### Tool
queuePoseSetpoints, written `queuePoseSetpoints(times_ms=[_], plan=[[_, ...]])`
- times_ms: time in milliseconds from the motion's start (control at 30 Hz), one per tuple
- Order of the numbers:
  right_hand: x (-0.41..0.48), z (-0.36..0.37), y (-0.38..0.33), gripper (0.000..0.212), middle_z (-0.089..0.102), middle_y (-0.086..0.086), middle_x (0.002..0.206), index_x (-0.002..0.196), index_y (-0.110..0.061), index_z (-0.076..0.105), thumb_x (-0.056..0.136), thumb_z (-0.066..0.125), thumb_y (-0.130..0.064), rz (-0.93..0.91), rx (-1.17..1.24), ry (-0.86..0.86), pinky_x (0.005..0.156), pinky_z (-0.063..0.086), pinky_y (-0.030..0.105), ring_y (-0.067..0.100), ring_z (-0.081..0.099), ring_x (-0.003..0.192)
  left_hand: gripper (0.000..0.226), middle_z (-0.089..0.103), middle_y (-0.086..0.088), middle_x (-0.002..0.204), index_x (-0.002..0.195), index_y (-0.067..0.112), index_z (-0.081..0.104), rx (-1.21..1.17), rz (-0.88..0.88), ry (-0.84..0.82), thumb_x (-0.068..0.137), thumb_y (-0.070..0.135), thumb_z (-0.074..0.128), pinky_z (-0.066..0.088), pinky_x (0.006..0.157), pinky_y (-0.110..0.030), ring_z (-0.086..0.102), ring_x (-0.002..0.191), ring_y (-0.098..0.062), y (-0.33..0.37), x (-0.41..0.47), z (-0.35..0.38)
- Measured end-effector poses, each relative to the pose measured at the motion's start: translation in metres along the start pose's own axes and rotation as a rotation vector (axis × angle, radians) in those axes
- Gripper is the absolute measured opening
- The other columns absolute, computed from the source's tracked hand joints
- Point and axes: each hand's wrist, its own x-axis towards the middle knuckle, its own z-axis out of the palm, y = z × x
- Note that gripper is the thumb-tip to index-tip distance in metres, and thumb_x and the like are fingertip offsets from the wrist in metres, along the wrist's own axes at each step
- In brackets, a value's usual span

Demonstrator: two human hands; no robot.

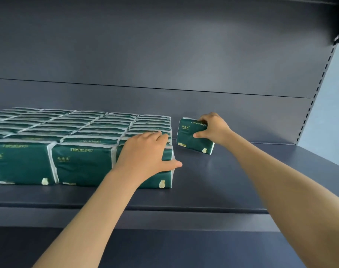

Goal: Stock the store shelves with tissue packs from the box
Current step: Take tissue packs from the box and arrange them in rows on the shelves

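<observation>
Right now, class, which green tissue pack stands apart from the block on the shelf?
The lone pack in the grip of the right hand, toward the shelf's back: a gap separates it from the block under the left hand.

Dark grey back panel (164, 55), flat metal, with one thin horizontal seam (145, 87) across it. Slotted upright (317, 89) runs along its right edge, leaning in this wide-angle view. Black bracket (338, 38) at top right. Pale blue-grey wall (337, 117) beyond the upright.
</observation>
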Motion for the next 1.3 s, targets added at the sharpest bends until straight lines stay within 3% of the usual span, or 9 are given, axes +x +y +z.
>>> queuePoseSetpoints(times_ms=[100, 200, 333, 467, 700, 900, 1000, 1133, 1300], plan=[[0.027, 0.018, 0.006, 0.053, 0.047, 0.010, 0.121, 0.121, -0.015, 0.059, 0.074, 0.078, -0.028, -0.017, -0.039, 0.034, 0.091, 0.037, 0.029, 0.028, 0.042, 0.117, 0.084, 0.069, 0.010, 0.102, 0.102, 0.024, 0.066, -0.012, -0.016, 0.041, 0.066, 0.083, 0.018, 0.050, 0.063, -0.027, 0.066, 0.092, -0.010, -0.002, 0.001, 0.001], [0.049, 0.033, 0.009, 0.053, 0.051, 0.005, 0.122, 0.125, -0.020, 0.058, 0.077, 0.074, -0.035, -0.050, -0.174, 0.064, 0.094, 0.035, 0.035, 0.027, 0.040, 0.119, 0.090, 0.057, 0.013, 0.121, 0.122, 0.027, 0.051, -0.048, -0.003, -0.008, 0.062, 0.084, 0.016, 0.044, 0.080, -0.028, 0.054, 0.113, -0.012, -0.005, 0.005, 0.007], [0.069, 0.052, 0.014, 0.050, 0.052, 0.002, 0.126, 0.129, -0.022, 0.053, 0.083, 0.067, -0.037, -0.118, -0.360, 0.157, 0.094, 0.031, 0.037, 0.026, 0.038, 0.120, 0.100, 0.054, 0.016, 0.124, 0.126, 0.031, 0.045, -0.011, 0.009, 0.038, 0.054, 0.084, 0.001, 0.040, 0.079, -0.027, 0.051, 0.115, -0.010, -0.006, 0.007, 0.009], [0.073, 0.064, 0.021, 0.051, 0.045, 0.006, 0.133, 0.133, -0.017, 0.049, 0.088, 0.062, -0.036, -0.148, -0.454, 0.188, 0.099, 0.028, 0.037, 0.029, 0.036, 0.123, 0.098, 0.055, 0.016, 0.122, 0.124, 0.032, 0.046, -0.057, 0.000, 0.050, 0.054, 0.085, 0.004, 0.041, 0.080, -0.028, 0.052, 0.113, -0.010, -0.005, 0.006, 0.011], [0.070, 0.067, 0.021, 0.050, 0.042, 0.008, 0.132, 0.134, -0.017, 0.049, 0.088, 0.062, -0.034, -0.131, -0.394, 0.189, 0.101, 0.029, 0.036, 0.030, 0.037, 0.120, 0.097, 0.062, 0.014, 0.107, 0.115, 0.029, 0.057, -0.035, -0.040, 0.002, 0.053, 0.083, 0.006, 0.037, 0.067, -0.028, 0.059, 0.099, -0.012, -0.004, 0.006, 0.007], [0.070, 0.055, 0.012, 0.063, 0.041, 0.008, 0.134, 0.139, -0.017, 0.043, 0.084, 0.067, -0.036, -0.086, -0.453, 0.056, 0.103, 0.032, 0.038, 0.030, 0.037, 0.124, 0.083, 0.049, 0.016, 0.129, 0.129, 0.031, 0.042, -0.021, -0.054, -0.099, 0.065, 0.083, 0.029, 0.029, 0.074, -0.027, 0.048, 0.118, -0.010, 0.000, 0.004, 0.001], [0.061, 0.036, 0.000, 0.061, 0.043, 0.009, 0.134, 0.137, -0.016, 0.044, 0.084, 0.065, -0.037, -0.062, -0.529, 0.000, 0.100, 0.034, 0.040, 0.030, 0.038, 0.124, 0.081, 0.043, 0.013, 0.137, 0.136, 0.029, 0.035, -0.033, -0.020, -0.147, 0.074, 0.081, 0.037, 0.035, 0.084, -0.029, 0.043, 0.124, -0.012, -0.001, 0.005, -0.003], [0.033, 0.005, -0.014, 0.044, 0.050, 0.008, 0.126, 0.126, -0.014, 0.051, 0.086, 0.060, -0.030, -0.056, -0.627, -0.056, 0.094, 0.038, 0.038, 0.028, 0.042, 0.120, 0.081, 0.034, 0.009, 0.148, 0.144, 0.024, 0.028, -0.078, 0.056, -0.256, 0.082, 0.076, 0.030, 0.033, 0.102, -0.030, 0.034, 0.134, -0.013, -0.004, -0.001, -0.016], [-0.019, -0.038, -0.042, 0.049, 0.052, 0.006, 0.128, 0.129, -0.014, 0.048, 0.087, 0.059, -0.036, 0.045, -0.584, -0.209, 0.089, 0.046, 0.036, 0.026, 0.048, 0.118, 0.075, 0.038, 0.006, 0.147, 0.142, 0.021, 0.035, -0.207, 0.047, -0.374, 0.088, 0.070, 0.022, 0.037, 0.101, -0.035, 0.039, 0.132, -0.015, -0.012, 0.000, -0.042]])
